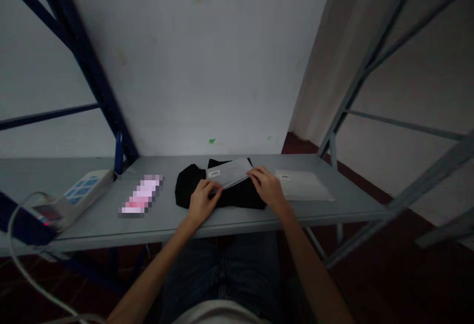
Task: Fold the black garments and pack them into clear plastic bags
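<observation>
A translucent plastic bag (232,170) with a small white label lies tilted over a folded black cloth item (237,196) on the grey shelf. My left hand (204,196) pinches the bag's near left edge, its wrist close to the shelf's front. At the bag's right end, the fingertips of my right hand (265,183) are closed on the edge. Another flat translucent bag (303,185), also labelled, rests just right of the black cloth. What the black item is exactly, I cannot make out.
To the left lies a pixelated pink and white phone-like object (143,194). A white power strip (87,190) with a cable (27,274) sits farther left. Blue rack posts (92,77) rise at left, grey ones (355,92) at right, and a white wall (207,67) stands behind.
</observation>
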`<state>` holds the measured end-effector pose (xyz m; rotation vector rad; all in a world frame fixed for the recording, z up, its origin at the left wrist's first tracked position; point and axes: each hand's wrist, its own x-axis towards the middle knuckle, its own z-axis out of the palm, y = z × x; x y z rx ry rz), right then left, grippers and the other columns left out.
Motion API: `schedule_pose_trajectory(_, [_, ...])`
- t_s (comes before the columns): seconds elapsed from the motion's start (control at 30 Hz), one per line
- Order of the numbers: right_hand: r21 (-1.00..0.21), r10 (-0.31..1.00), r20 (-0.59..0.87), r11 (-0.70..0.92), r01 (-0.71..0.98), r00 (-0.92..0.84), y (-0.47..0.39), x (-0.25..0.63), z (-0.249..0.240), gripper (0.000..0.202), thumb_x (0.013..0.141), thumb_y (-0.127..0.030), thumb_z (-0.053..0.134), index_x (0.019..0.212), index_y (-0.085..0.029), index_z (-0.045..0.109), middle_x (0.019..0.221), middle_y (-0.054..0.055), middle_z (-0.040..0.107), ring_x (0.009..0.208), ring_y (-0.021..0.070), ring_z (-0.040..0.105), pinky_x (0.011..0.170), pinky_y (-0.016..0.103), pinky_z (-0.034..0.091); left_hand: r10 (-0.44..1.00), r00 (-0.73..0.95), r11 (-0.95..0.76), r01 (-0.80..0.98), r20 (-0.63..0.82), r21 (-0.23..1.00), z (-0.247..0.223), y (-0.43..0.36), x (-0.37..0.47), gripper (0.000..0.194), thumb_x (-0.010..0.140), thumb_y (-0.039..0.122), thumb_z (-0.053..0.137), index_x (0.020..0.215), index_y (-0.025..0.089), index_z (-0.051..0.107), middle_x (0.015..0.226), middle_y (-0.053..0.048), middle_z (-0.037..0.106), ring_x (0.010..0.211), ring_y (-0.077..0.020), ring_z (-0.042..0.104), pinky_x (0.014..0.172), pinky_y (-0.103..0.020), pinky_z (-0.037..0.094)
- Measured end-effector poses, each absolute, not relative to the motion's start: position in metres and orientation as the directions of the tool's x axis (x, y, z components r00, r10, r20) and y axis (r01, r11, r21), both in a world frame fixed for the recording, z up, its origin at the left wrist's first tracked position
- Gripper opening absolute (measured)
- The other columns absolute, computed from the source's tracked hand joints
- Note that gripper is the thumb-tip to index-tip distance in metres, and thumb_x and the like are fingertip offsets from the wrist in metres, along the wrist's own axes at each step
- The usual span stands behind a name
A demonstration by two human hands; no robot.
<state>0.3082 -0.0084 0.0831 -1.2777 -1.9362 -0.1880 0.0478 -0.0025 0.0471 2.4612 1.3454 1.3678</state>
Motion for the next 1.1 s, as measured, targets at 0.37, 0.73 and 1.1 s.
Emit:
schedule_pose_trajectory(0.37, [-0.180, 0.641, 0.757, 0.393, 0.902, -0.128, -0.027, 0.266, 0.090, 0.014, 0.099, -0.026, 0.061, 0.103, -0.024, 0.074, 0.110, 0.008, 0.071, 0.108, 0.0256, 0.058, 0.094, 0.040, 0.043, 0.662, 0.262, -0.609, 0.734, 0.702, 0.300, 0.050, -0.011, 0.051, 0.018, 0.106, 0.032, 0.042, 0.099, 0.022, 0.056, 0.096, -0.005, 0.063, 0.092, -0.0200, 0.064, 0.079, -0.031, 0.053])
schedule_pose_trajectory(0.73, [-0.168, 0.677, 0.698, 0.471, 0.866, -0.233, -0.027, 0.235, 0.070, 0.019, 0.104, -0.022, 0.053, 0.102, -0.023, 0.072, 0.101, 0.005, 0.072, 0.099, 0.0214, 0.061, 0.086, 0.033, 0.045, 0.593, 0.325, -0.595, 0.794, 0.737, 0.128, 0.047, -0.012, 0.053, 0.020, 0.108, 0.029, 0.039, 0.103, 0.020, 0.056, 0.102, -0.008, 0.067, 0.099, -0.0215, 0.066, 0.077, -0.029, 0.054])
schedule_pose_trajectory(1.1, [-0.191, 0.741, 0.660, 0.326, 0.926, -0.124, -0.030, 0.228, 0.068, 0.020, 0.091, -0.029, 0.070, 0.110, -0.024, 0.073, 0.135, 0.015, 0.058, 0.121, 0.0317, 0.052, 0.100, 0.046, 0.044, 0.513, 0.482, -0.649, 0.760, 0.710, -0.047, 0.046, -0.016, 0.056, 0.014, 0.104, 0.026, 0.049, 0.104, 0.021, 0.062, 0.099, -0.008, 0.066, 0.102, -0.0225, 0.065, 0.082, -0.030, 0.055])
